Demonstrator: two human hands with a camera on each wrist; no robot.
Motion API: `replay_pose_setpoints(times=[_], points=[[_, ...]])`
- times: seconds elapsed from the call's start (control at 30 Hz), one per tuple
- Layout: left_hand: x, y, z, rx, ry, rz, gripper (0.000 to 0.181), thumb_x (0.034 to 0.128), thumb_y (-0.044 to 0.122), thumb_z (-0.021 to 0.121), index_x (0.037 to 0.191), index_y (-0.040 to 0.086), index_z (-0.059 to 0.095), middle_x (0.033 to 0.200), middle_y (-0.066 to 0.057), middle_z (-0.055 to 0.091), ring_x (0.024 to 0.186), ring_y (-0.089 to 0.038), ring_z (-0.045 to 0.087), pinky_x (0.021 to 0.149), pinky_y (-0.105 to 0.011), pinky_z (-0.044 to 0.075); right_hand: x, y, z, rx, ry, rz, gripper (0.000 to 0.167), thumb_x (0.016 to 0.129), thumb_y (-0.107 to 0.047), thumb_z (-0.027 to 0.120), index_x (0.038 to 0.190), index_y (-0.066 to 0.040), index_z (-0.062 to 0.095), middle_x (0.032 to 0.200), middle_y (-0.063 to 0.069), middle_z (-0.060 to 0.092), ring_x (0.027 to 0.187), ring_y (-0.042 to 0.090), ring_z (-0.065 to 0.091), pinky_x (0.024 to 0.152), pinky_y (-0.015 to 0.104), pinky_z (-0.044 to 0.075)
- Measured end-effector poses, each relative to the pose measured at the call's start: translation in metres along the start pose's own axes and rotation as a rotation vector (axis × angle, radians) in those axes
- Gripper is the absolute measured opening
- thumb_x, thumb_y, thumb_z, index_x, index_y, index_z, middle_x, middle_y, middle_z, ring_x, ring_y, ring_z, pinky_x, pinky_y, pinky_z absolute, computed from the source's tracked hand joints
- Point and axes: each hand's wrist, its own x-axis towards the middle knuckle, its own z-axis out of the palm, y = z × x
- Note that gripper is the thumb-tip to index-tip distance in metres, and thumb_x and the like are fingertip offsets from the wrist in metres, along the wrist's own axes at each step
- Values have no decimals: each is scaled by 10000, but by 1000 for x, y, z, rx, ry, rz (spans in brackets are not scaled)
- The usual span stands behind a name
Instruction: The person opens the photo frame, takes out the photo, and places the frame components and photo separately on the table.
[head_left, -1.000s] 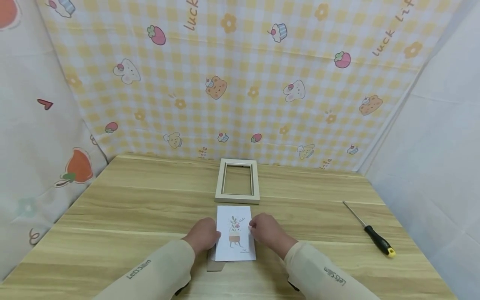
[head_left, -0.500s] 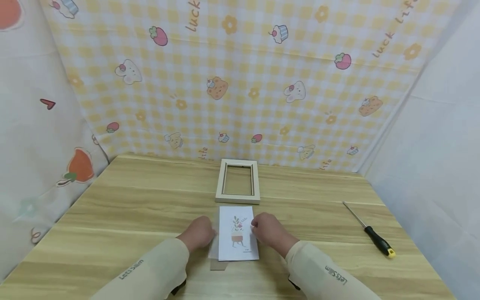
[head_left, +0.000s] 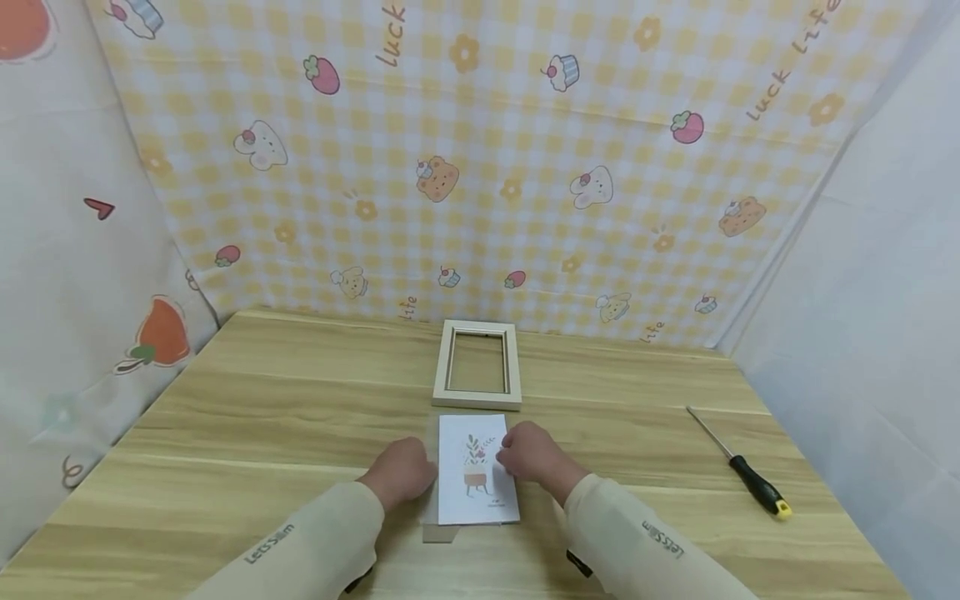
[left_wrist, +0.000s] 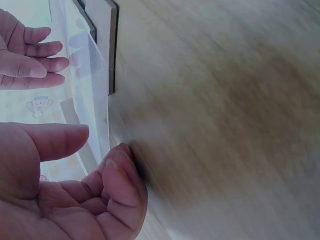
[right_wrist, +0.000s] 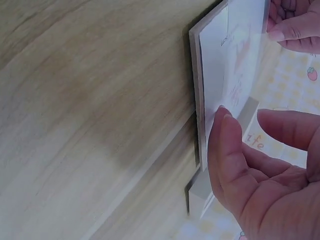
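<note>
In the head view, a white printed card [head_left: 461, 504] with a potted-plant picture lies on a clear sheet [head_left: 431, 504]. A brown flap of backing board [head_left: 439, 534] sticks out below them. My left hand [head_left: 399, 471] is at the clear sheet's left edge; in the left wrist view its curled fingertips touch that edge, thumb apart. At the card's right edge is my right hand [head_left: 538, 454]. The right wrist view shows its fingertips against the edge of the card [right_wrist: 212, 55], with the thumb held away from them. The board's underside is hidden.
A pale picture frame [head_left: 439, 367] lies just behind the card, without a picture in its opening. A screwdriver [head_left: 756, 485] with a black and yellow handle lies at the right of the wooden table [head_left: 247, 400]. Patterned cloth [head_left: 480, 125] hangs behind.
The card has shifted slightly right, uncovering a strip of clear sheet on its left. My left hand moved away from the card's edge, to the sheet's edge. My right hand stays beside the card.
</note>
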Motion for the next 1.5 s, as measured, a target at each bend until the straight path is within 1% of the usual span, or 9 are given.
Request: replay_pose_setpoints(times=[0.1,0.27,0.4,0.53,0.57,0.83,1.1,1.33,1.5], points=[[0,-1,2,-4,-7,-12,264,874,73,554,628,66,458,607,-42,432,548,-174,422,510,-267,341,0,0,1,62,-12,23,216,872,-41,621,659,-6,613,572,35,566,520,104,461,486,201,381],[1,-1,3,-1,-9,-15,291,871,69,558,607,82,435,593,-33,421,533,-162,411,499,-258,329,-1,-3,1,97,-16,54,182,880,-39,617,709,10,656,607,53,580,542,114,465,494,201,380],[0,-2,3,3,-5,-16,282,869,66,558,609,74,449,594,-37,428,535,-166,418,498,-259,333,-1,-4,2,87,-6,54,133,875,-36,610,882,56,706,708,74,626,597,125,509,533,225,446],[1,-3,4,7,-9,-29,273,873,63,556,615,66,468,595,-39,435,532,-163,419,494,-254,332,-1,-5,3,115,-5,51,250,870,-24,611,1078,106,662,863,123,667,698,160,589,632,287,539],[2,-4,4,7,-11,-32,272,875,63,555,617,65,470,596,-40,437,532,-163,420,494,-253,334,-2,-5,4,126,-6,51,258,869,-21,611,1086,110,657,881,131,670,707,166,597,644,298,547],[-1,-7,-2,23,-5,-24,249,862,76,573,632,59,478,613,-54,454,549,-180,440,507,-273,360,-3,-6,5,223,-47,47,264,870,-16,617,1094,121,644,832,115,657,720,184,607,660,320,554],[-4,-9,-9,48,2,-11,178,850,71,587,700,4,521,661,-75,476,596,-204,456,555,-300,396,-10,-10,2,263,-53,37,251,868,-13,609,1076,122,649,816,111,659,712,178,603,674,325,553],[-6,-7,-9,53,-2,-9,207,846,69,596,665,19,507,643,-71,469,579,-194,446,539,-285,380,-11,-8,4,332,-51,37,274,848,14,601,1085,148,633,829,121,668,714,178,626,681,333,559],[-7,-9,-7,51,4,6,276,829,47,583,593,74,444,583,-34,418,521,-159,404,490,-249,334,-10,-9,6,412,-43,75,249,859,24,595,1071,148,638,817,128,674,704,165,633,680,327,561]])
